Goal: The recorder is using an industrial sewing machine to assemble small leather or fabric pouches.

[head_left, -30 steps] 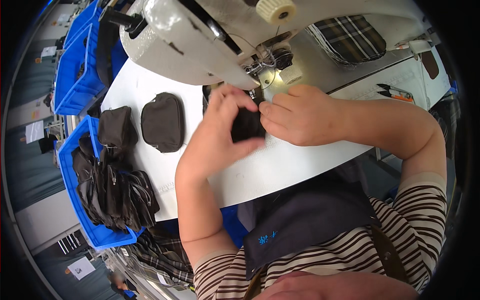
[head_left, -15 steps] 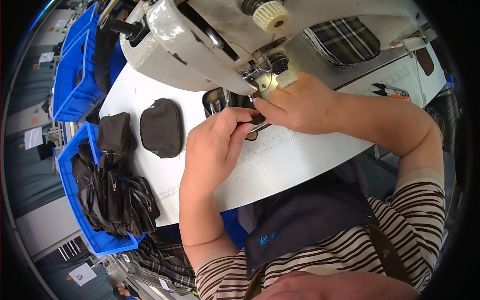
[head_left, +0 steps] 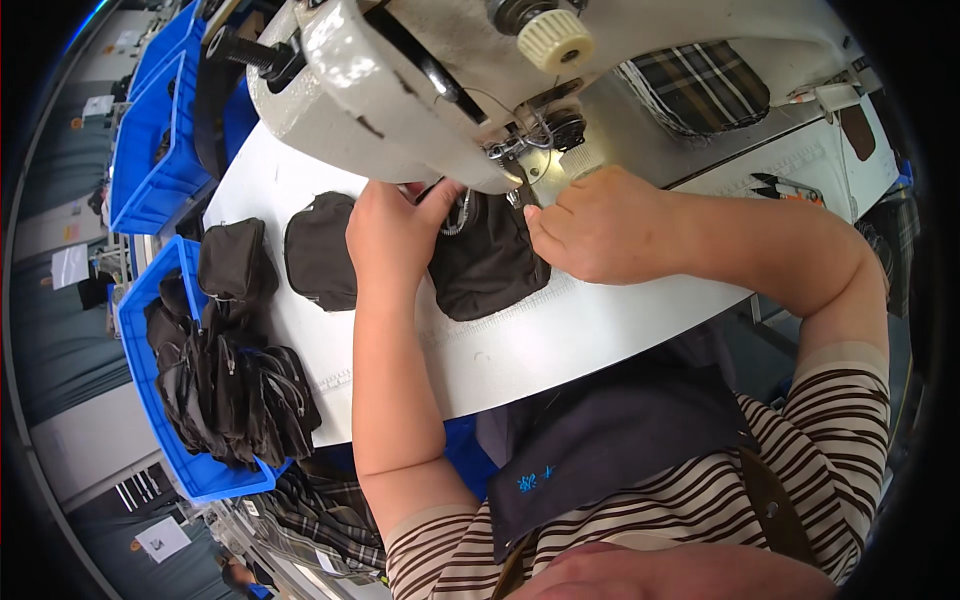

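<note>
A dark brown zippered pouch [head_left: 492,262] lies under the head of a white sewing machine [head_left: 365,95], its zipper teeth showing along the upper edge. My left hand [head_left: 392,228] is closed, thumb and forefinger pinching the pouch's edge at its upper left. Beside the pouch's right edge my right hand [head_left: 608,228] is curled, fingertips close to the presser foot [head_left: 517,195]. Whatever those fingers grip is hidden. Another dark pouch [head_left: 320,250] rests flat on the white table just left of my left hand, which partly covers it.
A blue bin [head_left: 150,385] heaped with dark pouches stands at the table's left edge, a smaller pouch [head_left: 232,260] on top. Plaid fabric pieces [head_left: 700,85] are stacked behind the machine bed. Thread snips [head_left: 790,190] lie at the right. More blue crates [head_left: 150,170] stand far left.
The pouch has been turned and spread, so its broad dark face now shows toward me. My left hand has moved left and away from me; my right hand has shifted slightly.
</note>
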### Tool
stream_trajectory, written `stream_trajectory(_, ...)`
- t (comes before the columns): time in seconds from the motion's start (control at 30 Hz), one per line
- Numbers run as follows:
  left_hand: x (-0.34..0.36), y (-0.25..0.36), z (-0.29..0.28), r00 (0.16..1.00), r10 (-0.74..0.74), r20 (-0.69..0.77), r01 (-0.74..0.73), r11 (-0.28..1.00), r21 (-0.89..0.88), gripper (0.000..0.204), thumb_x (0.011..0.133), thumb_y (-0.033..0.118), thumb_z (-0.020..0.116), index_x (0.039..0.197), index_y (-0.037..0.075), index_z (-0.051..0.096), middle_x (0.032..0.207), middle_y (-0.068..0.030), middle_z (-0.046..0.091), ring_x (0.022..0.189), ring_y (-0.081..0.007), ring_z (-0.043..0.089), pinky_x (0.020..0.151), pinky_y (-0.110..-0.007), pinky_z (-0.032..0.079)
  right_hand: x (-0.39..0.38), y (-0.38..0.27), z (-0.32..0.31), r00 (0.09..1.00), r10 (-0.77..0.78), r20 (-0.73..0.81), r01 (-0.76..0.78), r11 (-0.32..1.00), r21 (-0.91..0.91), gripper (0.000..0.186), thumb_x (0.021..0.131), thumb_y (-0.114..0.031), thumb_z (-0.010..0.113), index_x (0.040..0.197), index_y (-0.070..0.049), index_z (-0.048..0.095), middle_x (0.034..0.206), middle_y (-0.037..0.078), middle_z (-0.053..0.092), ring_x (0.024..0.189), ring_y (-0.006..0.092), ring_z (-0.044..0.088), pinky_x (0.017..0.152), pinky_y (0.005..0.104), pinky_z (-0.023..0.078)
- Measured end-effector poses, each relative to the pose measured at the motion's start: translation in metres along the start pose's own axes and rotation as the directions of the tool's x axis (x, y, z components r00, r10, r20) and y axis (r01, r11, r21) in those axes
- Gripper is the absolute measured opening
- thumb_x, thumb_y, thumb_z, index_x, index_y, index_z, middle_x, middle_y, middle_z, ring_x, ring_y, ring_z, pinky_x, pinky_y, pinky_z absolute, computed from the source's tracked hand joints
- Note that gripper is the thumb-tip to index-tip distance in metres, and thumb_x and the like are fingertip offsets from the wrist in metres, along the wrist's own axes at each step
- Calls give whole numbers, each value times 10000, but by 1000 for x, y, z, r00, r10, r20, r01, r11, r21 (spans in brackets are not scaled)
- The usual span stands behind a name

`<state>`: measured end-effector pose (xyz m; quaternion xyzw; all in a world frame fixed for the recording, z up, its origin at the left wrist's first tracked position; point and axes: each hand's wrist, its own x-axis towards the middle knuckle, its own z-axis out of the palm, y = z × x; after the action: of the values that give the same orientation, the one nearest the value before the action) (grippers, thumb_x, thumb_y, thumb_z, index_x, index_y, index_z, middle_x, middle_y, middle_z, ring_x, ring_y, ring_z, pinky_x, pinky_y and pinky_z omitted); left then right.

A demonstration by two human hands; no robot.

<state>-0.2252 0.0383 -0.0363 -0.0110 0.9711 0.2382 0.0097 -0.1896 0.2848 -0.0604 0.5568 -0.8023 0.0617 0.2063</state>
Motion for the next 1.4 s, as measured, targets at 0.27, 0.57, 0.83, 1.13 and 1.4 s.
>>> stream_trajectory(0.27, 2, -3, 3, 977, 121, 174, -63, 951, -304, 336, 842, 165, 757, 1118, -16, 689, 1031, -123, 736, 918, -224, 668, 857, -334, 503, 0, -1, 3, 998, 16, -53, -17, 1000, -25, 258, 781, -86, 683, 1005, 41, 708, 652, 7, 536, 555, 148, 552, 455, 293, 428)
stream_trajectory(0.57, 1, -4, 8, 977, 198, 76, -153, 906, -395, 269, 868, 80, 705, 1109, -36, 683, 1026, -117, 728, 948, -208, 656, 883, -324, 498, 0, -4, 1, 999, 11, -41, -14, 998, -61, 256, 786, -91, 688, 1003, 40, 718, 648, 4, 530, 555, 143, 539, 462, 285, 413)
stream_trajectory(0.83, -1, -8, 13, 982, 180, 59, -142, 904, -403, 222, 886, 31, 705, 1094, -39, 673, 965, -35, 696, 877, -118, 593, 823, -280, 487, -1, -4, -3, 1000, -6, -28, 3, 995, -95, 241, 789, -90, 691, 991, 38, 724, 639, 3, 530, 561, 144, 536, 463, 290, 400)
stream_trajectory(1.13, -2, -3, 14, 986, 150, 71, -94, 859, -502, 205, 895, 29, 702, 1087, -38, 675, 955, -24, 676, 852, -85, 575, 777, -249, 477, -1, -2, -8, 996, -43, 79, 52, 992, -115, 259, 781, -81, 690, 993, 65, 716, 636, 3, 533, 547, 142, 536, 468, 290, 393)
stream_trajectory(1.4, 0, -4, 15, 960, 267, -77, -278, 903, -327, 337, 893, 70, 701, 1198, -29, 601, 1091, -164, 728, 1005, -324, 693, 920, -378, 510, 2, 0, -6, 993, 22, 116, -9, 993, -115, 220, 859, -64, 657, 1013, 87, 703, 576, 22, 556, 530, 199, 597, 453, 336, 446)
